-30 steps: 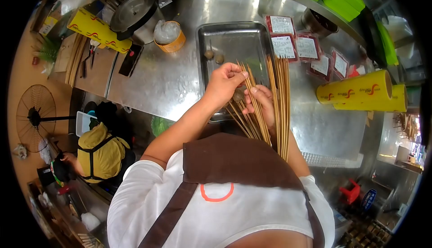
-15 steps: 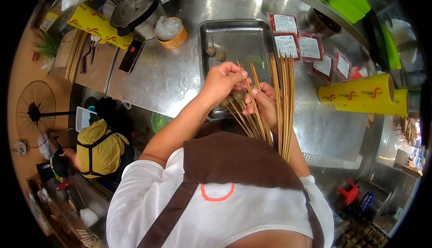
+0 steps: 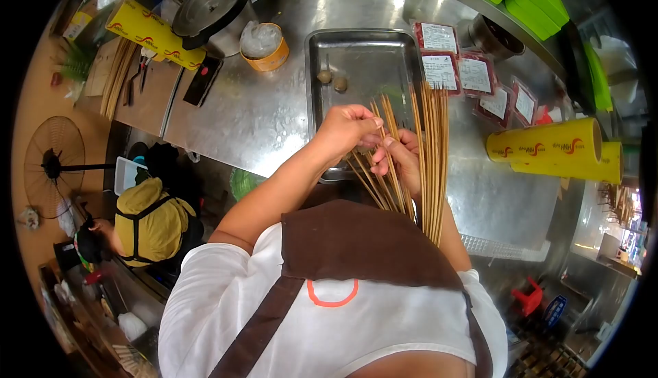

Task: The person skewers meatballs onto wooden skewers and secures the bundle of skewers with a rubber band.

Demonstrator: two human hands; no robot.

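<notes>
My left hand (image 3: 351, 130) is closed, with thumb and forefinger pinching the upper part of a thin bamboo skewer. Close beside it, my right hand (image 3: 401, 157) is closed around several bamboo skewers (image 3: 432, 165), which fan out past both sides of the hand, tips pointing away from me. Both hands are over the near end of a rectangular metal tray (image 3: 363, 34). Two small round brownish balls (image 3: 340, 84) lie in the tray's far left part. The fingers mostly hide whatever is beneath them.
Flat packs of red meat (image 3: 474, 75) with white labels lie right of the tray. Yellow film rolls (image 3: 545, 141) sit farther right. An orange tub (image 3: 264, 59) and a lidded pot (image 3: 212, 11) stand left. A person in a yellow top (image 3: 152, 224) is at far left.
My left hand has moved slightly right and nearer to me, closer to my right hand, still pinching a skewer. The round pieces seen beneath my hands are now mostly covered.
</notes>
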